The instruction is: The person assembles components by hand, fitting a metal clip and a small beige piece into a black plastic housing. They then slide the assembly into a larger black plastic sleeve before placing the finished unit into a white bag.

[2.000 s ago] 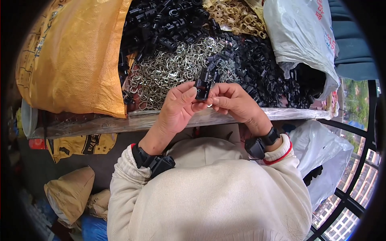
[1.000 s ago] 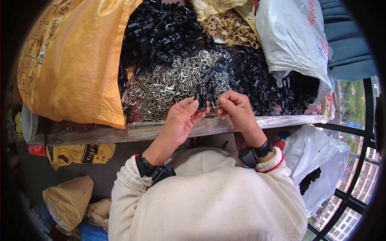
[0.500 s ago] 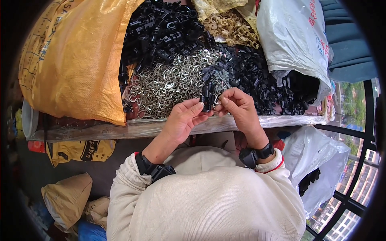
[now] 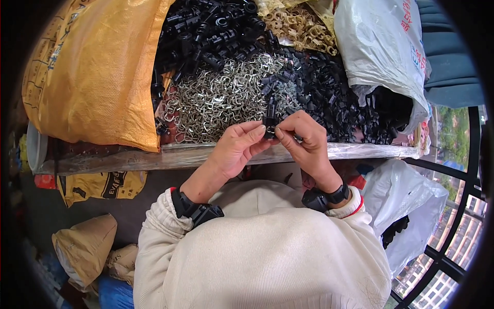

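A black plastic tubular fitting (image 4: 270, 114) stands upright between my hands, above the table's near edge. My left hand (image 4: 242, 148) pinches its lower end between thumb and fingers. From the other side my right hand (image 4: 307, 139) is closed, thumb and forefinger pressed against the fitting's lower end. The bent silver metal clip those fingers carried is now almost wholly hidden by them. Just beyond lies a heap of similar metal clips (image 4: 216, 100). Small grey pieces (image 4: 285, 94) lie beside that heap, next to a pile of small black plastic parts (image 4: 321, 92).
Larger black fittings (image 4: 206, 33) are piled at the back left, beside an orange woven sack (image 4: 98, 77). Tan clips (image 4: 298, 28) lie at the back. A white sack (image 4: 378, 46) stands at the right. The plastic-wrapped table edge (image 4: 195, 157) runs before me.
My right hand has moved in against the fitting, and the silver clip in its fingers has gone from sight. The fitting has shifted slightly right and up, with my left hand still on it.
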{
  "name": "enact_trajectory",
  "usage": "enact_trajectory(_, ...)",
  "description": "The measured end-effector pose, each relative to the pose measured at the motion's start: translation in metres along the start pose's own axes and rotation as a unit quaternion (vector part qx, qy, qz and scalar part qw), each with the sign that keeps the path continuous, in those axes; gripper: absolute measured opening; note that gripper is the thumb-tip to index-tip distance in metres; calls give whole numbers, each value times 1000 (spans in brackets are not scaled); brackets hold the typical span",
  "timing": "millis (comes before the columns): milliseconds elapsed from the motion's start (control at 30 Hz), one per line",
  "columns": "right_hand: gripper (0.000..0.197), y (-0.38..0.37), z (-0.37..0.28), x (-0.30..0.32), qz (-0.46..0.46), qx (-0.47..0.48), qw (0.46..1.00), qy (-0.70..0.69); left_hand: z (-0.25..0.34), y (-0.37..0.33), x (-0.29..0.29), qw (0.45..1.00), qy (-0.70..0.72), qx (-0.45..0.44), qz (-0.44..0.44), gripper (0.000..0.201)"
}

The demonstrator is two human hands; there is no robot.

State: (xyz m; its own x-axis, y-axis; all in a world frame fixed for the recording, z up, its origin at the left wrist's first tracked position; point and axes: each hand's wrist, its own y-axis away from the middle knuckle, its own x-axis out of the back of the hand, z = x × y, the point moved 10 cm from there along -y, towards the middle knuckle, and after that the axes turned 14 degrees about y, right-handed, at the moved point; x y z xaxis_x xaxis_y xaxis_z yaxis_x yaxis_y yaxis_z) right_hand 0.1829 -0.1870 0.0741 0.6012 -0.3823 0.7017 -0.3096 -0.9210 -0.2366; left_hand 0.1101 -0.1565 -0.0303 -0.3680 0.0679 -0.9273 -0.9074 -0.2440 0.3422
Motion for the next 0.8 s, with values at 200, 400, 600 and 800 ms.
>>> enact_trajectory(200,8,5,-13,4,30,51,996,71,1,3,8,997,-59,-28,49,17)
enact_trajectory(400,12,7,-23,8,22,114,988,106,-2,5,2,995,-84,-15,45,17)
enact_trajectory(600,17,6,-42,9,5,188,965,182,-7,7,-2,998,-54,19,18,18)
enact_trajectory(800,16,8,-33,4,0,166,977,131,-1,8,-3,992,-122,-4,26,19)
